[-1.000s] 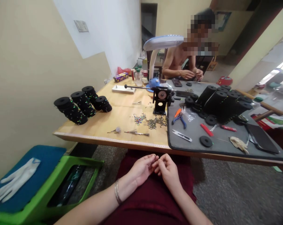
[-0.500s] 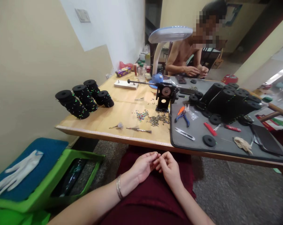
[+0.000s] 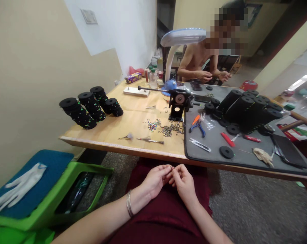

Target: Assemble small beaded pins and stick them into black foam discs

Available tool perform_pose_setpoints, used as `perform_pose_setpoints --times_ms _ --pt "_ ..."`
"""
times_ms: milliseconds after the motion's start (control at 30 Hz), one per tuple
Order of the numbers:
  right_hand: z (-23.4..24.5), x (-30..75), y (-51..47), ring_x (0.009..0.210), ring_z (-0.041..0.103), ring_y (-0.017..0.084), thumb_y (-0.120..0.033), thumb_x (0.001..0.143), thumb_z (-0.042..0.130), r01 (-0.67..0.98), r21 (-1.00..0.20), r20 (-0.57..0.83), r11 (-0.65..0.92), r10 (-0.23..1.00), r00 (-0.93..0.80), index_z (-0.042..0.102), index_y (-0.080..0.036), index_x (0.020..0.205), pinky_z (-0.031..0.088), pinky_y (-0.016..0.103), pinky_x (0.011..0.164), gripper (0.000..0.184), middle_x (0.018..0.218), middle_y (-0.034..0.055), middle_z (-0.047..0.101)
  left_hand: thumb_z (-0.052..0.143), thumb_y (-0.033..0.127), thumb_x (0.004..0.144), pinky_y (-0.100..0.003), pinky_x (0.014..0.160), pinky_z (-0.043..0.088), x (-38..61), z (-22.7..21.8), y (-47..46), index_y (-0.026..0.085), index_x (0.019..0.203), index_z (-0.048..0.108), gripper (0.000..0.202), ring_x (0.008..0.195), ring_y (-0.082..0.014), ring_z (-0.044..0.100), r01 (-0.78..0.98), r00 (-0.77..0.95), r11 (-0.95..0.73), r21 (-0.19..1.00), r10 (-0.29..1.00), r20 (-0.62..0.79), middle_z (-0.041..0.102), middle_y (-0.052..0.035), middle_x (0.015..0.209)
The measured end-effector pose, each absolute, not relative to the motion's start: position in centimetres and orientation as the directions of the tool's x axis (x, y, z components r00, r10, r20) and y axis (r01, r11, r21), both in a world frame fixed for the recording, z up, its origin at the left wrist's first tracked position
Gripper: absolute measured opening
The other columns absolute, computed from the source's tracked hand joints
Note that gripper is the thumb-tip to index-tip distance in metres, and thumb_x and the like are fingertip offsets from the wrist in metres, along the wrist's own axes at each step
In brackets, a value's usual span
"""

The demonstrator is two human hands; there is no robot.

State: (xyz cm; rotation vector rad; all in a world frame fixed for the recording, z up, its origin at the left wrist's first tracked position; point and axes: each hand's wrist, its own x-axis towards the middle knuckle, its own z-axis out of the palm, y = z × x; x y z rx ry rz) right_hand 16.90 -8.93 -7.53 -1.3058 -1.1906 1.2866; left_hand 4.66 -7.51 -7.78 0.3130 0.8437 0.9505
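Observation:
Over my lap, just below the table's front edge, my left hand (image 3: 157, 178) and my right hand (image 3: 182, 179) meet fingertip to fingertip. Both are closed in a pinch. Whatever lies between the fingers is too small to make out. Beyond them on the wooden table (image 3: 105, 134) are a heap of small coloured beads (image 3: 153, 125) and a pile of small metallic pieces (image 3: 172, 129). Thin feather-like pieces (image 3: 150, 140) lie near the edge. A black clamp-like vise (image 3: 177, 105) with a long rod stands behind the piles.
Stacked black foam spools (image 3: 78, 113) stand at left, more (image 3: 241, 105) at right. The grey mat (image 3: 209, 162) carries pliers (image 3: 199, 128), thread snips (image 3: 200, 144) and a red-handled tool (image 3: 227, 139). A lamp (image 3: 171, 61) and a co-worker's hands (image 3: 214, 76) are across the table. A white glove (image 3: 21, 186) lies left.
The co-worker's hands have moved apart, one shifting to the right. My own hands have stayed nearly still, pinched together.

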Motion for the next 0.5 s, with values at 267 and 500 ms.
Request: perform_pose_setpoints --times_ms 267,500 --pt "-7.22 16.94 -8.95 0.044 0.056 0.011 -0.048 0.082 0.054 0.033 -0.994 -0.101 -0.100 0.995 -0.008 0.047 -0.020 0.073 0.042 0.018 0.040 0.031 0.053 -0.0018 0.059 0.079 0.027 0.060 -0.022 0.052 0.038 4.80 -7.53 -7.61 0.010 0.072 0.066 0.025 0.052 -0.0076 0.047 -0.562 0.265 0.535 0.631 0.839 -0.476 0.056 0.0003 0.059" --pt "-7.71 17.02 -8.87 0.045 0.055 0.011 -0.046 0.083 0.055 0.010 -0.995 -0.096 -0.096 0.995 -0.014 0.050 -0.019 0.077 0.043 0.019 0.041 0.029 0.056 -0.0014 0.060 0.076 0.031 0.063 -0.021 0.052 0.036 4.79 -7.38 -7.68 0.011 0.072 0.067 0.025 0.052 -0.0078 0.045 -0.439 0.166 0.439 0.784 0.897 -0.410 0.057 -0.0005 0.060"
